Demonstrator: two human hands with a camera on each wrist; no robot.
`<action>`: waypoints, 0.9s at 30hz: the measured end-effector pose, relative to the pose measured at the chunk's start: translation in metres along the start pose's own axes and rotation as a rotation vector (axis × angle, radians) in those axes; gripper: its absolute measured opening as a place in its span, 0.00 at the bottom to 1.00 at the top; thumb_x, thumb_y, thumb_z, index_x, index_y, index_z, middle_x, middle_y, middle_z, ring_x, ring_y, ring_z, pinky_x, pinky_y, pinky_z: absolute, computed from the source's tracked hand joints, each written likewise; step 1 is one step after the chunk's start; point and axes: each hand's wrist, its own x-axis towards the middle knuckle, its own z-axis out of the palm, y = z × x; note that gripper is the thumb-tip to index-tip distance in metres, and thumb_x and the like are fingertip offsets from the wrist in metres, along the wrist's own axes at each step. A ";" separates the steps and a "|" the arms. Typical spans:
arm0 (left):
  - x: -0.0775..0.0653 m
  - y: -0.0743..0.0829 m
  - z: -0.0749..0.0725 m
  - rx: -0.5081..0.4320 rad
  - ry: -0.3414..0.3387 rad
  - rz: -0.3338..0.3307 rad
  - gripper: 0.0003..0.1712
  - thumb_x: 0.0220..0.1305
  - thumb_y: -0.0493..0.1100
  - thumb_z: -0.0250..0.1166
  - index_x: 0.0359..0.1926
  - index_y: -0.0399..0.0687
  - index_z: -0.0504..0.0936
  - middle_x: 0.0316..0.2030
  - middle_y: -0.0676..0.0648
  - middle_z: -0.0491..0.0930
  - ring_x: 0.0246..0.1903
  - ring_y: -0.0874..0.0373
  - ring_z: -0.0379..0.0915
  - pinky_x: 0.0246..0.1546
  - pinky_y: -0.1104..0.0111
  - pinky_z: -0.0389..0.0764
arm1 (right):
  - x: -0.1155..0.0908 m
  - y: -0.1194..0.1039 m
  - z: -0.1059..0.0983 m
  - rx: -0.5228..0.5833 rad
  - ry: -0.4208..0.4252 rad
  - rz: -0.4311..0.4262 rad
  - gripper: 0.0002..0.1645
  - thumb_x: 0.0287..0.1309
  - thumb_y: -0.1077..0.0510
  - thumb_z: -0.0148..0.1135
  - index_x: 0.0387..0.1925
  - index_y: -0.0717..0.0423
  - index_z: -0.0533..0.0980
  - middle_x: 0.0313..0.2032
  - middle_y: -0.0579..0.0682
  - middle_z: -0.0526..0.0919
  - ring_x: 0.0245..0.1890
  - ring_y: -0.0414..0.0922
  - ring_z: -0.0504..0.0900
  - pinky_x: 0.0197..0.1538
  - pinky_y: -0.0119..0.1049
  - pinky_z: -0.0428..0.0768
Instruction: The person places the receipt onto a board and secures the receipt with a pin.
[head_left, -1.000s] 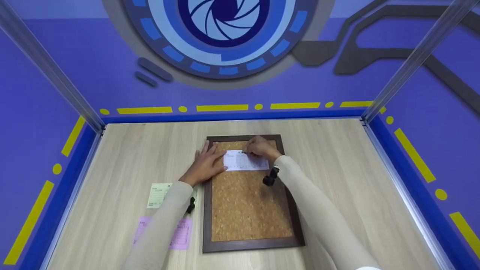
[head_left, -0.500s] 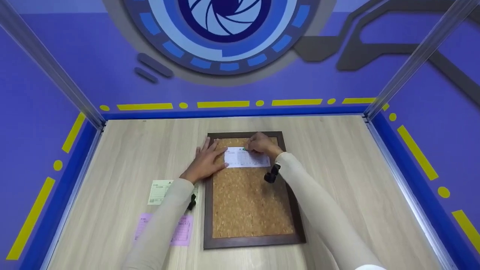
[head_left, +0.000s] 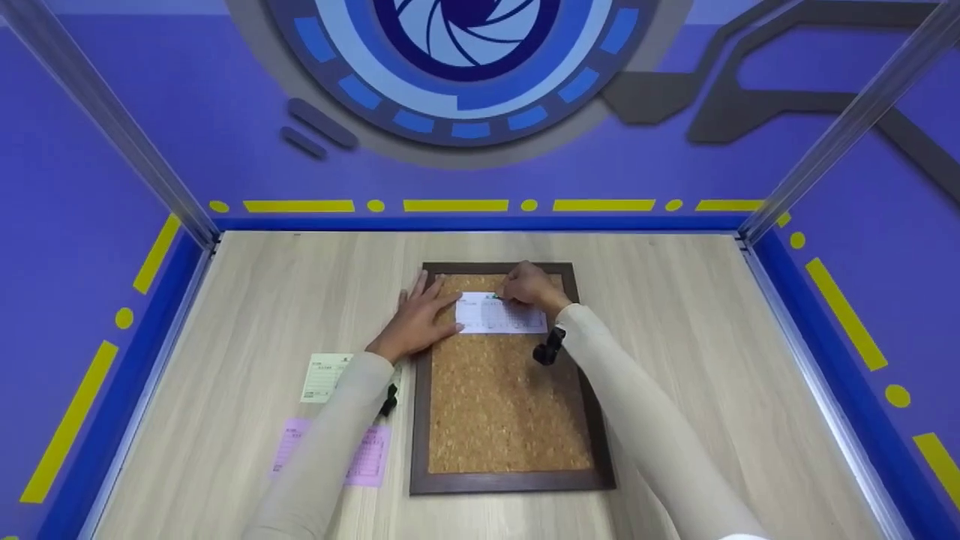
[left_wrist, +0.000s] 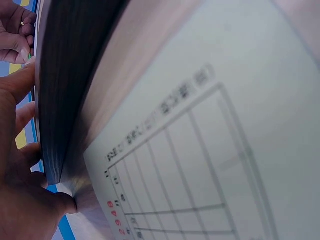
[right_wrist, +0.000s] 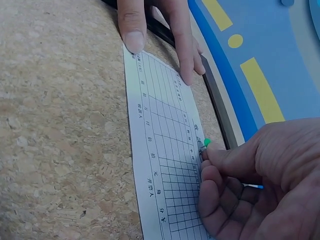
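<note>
A white printed slip [head_left: 484, 316] lies across the upper part of a framed cork board [head_left: 510, 405]. My right hand [head_left: 529, 286] pinches a push pin [right_wrist: 207, 142] with a green head between thumb and fingers at the slip's top edge, as the right wrist view shows. The pin's point is hidden. On the slip's left end, my left hand [head_left: 415, 321] has its thumb and index fingertips at the edge, and its other fingers spread over the board's dark frame. The left wrist view catches only part of this hand, beside the frame's side.
Left of the board, a pale green slip [head_left: 321, 376] and a pink slip [head_left: 369, 459] lie on the wooden table [head_left: 697, 360], partly covered by the left sleeve. Blue walls with yellow marks enclose the table at the back and sides.
The head view has shifted slightly, so the board appears a little farther right and up. Both hands keep nearly the same places on the slip, the right still pinching the push pin.
</note>
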 end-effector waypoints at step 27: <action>-0.002 -0.001 0.000 -0.013 0.008 0.011 0.40 0.77 0.60 0.70 0.81 0.51 0.73 0.87 0.37 0.51 0.88 0.35 0.28 0.79 0.26 0.37 | 0.001 -0.003 0.002 -0.022 0.039 0.041 0.27 0.62 0.70 0.63 0.14 0.50 0.63 0.16 0.42 0.67 0.18 0.38 0.65 0.22 0.32 0.64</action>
